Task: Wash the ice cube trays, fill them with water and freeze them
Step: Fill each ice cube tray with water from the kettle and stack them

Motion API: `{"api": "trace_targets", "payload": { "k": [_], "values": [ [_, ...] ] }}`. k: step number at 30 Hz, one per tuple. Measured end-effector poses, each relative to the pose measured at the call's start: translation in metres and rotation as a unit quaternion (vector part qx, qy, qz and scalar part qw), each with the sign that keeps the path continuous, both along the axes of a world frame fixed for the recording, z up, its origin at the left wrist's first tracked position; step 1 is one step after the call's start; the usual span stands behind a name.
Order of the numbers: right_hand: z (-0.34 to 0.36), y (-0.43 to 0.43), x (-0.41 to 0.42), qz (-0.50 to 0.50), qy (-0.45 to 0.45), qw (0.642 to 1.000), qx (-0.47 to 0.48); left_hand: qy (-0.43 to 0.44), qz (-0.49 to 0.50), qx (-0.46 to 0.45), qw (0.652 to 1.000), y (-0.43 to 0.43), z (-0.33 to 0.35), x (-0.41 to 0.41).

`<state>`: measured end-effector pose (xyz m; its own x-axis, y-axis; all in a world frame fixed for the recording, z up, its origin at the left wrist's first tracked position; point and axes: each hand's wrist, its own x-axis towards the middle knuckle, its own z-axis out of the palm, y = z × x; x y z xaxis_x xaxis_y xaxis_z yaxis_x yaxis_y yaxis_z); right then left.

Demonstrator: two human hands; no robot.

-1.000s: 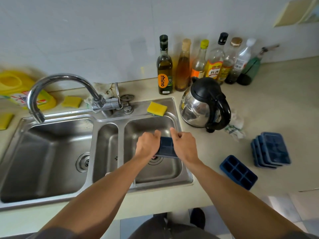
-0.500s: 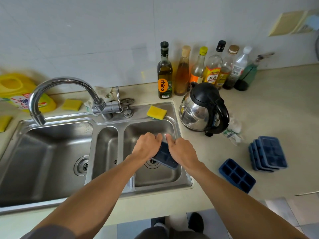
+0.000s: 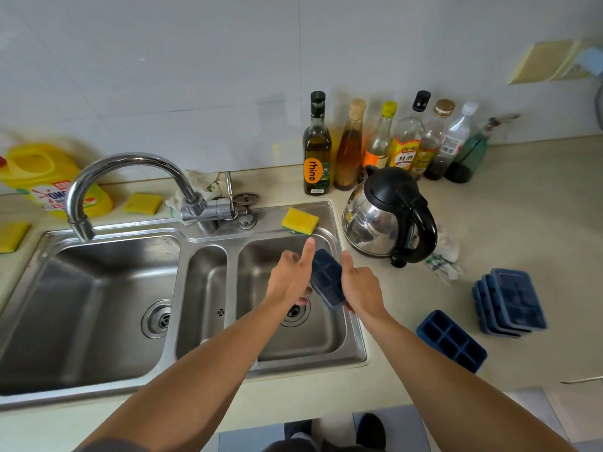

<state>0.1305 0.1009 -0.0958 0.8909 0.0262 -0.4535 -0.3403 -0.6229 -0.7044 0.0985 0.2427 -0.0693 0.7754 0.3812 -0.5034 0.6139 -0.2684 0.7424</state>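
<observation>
I see the ice cube tray [image 3: 326, 277] tilted over the sink's [image 3: 354, 324] right basin. The right hand [image 3: 362, 288] grips its edge, and the left hand [image 3: 290, 278] curls its fingers beneath, thumb raised.

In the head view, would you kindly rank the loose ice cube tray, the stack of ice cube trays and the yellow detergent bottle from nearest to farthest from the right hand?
1. The loose ice cube tray, on the counter just right of the right hand.
2. The stack of ice cube trays, farther right.
3. The yellow detergent bottle, far left.
</observation>
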Motion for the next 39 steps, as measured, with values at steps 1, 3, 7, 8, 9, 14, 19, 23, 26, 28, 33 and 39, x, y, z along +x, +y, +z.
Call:
{"api": "trace_targets", "payload": {
  "k": [1, 3, 7, 8, 9, 14, 19, 23, 26, 28, 33, 39],
  "values": [
    [0.003, 0.003, -0.001, 0.01, -0.01, 1.0, 0.003, 0.005, 0.032, -0.031, 0.999, -0.005, -0.003, -0.001],
    [0.007, 0.009, -0.006, 0.025, -0.016, 0.999, 0.019, -0.02, 0.093, -0.043, 0.995, -0.013, -0.01, -0.001],
    [0.013, 0.017, -0.009, 0.054, -0.007, 0.998, 0.034, -0.073, 0.145, 0.006, 0.987, -0.012, -0.011, 0.002],
    [0.015, 0.018, -0.008, 0.058, -0.006, 0.998, 0.038, -0.076, 0.135, 0.008, 0.988, -0.01, -0.011, 0.003],
    [0.017, 0.018, -0.006, 0.058, -0.007, 0.997, 0.044, -0.079, 0.118, 0.008, 0.99, -0.009, -0.01, 0.004],
    [0.013, 0.02, 0.0, 0.064, -0.047, 0.996, 0.026, -0.101, 0.057, 0.01, 0.993, -0.012, -0.011, 0.002],
    [0.005, 0.018, -0.008, 0.059, -0.061, 0.996, 0.029, -0.1, 0.049, 0.026, 0.993, -0.013, -0.015, -0.001],
    [0.006, 0.018, -0.008, 0.066, -0.06, 0.995, 0.036, -0.102, 0.045, 0.023, 0.993, -0.012, -0.015, -0.003],
    [0.009, 0.018, -0.006, 0.088, -0.04, 0.995, 0.041, -0.105, 0.038, 0.022, 0.993, -0.008, -0.012, -0.006],
    [0.011, 0.018, -0.005, 0.092, -0.034, 0.994, 0.045, -0.106, 0.02, 0.028, 0.994, -0.006, -0.011, -0.008],
    [0.014, 0.021, -0.006, 0.057, -0.068, 0.995, 0.034, -0.114, 0.016, 0.02, 0.993, -0.01, -0.007, -0.014],
    [0.018, 0.023, -0.001, 0.01, -0.093, 0.995, 0.029, -0.061, -0.001, 0.072, 0.996, -0.019, -0.007, -0.018]
  ]
}}
